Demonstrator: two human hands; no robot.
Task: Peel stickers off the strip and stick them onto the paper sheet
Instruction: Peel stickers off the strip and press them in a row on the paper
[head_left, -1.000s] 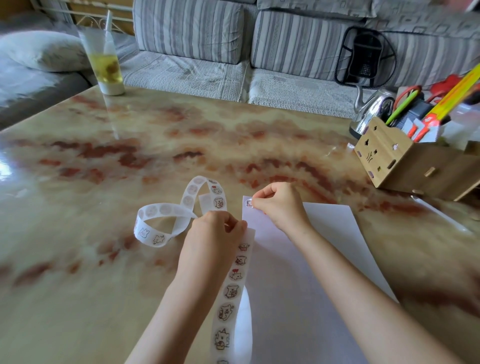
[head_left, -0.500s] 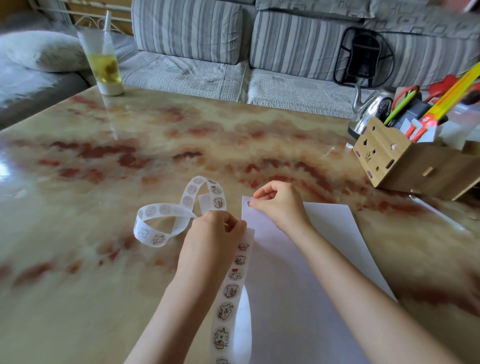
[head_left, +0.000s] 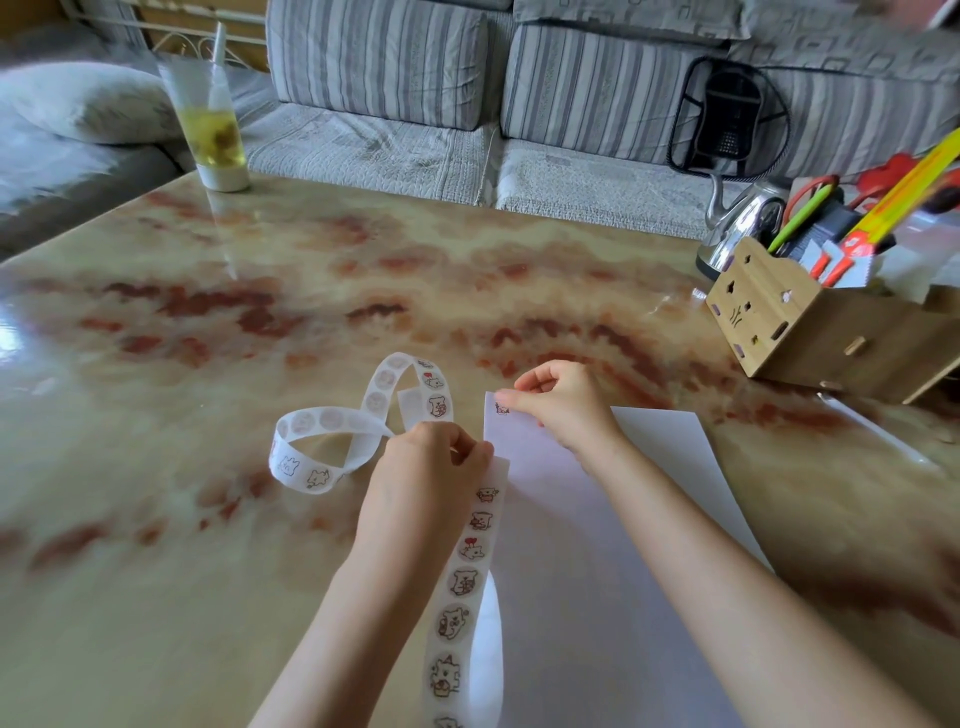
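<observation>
A long white sticker strip with cartoon animal stickers runs from the bottom edge up to my left hand, which pinches it; beyond the hand it curls into a loop on the table. The white paper sheet lies to the right of the strip. One sticker sits on the sheet's far left corner. My right hand rests over that corner with its fingers curled, a fingertip touching the sticker's upper edge.
The marble table carries a tall glass of yellow drink at the far left and a wooden organizer with pens and scissors at the far right, next to a metal kettle. A striped sofa stands behind.
</observation>
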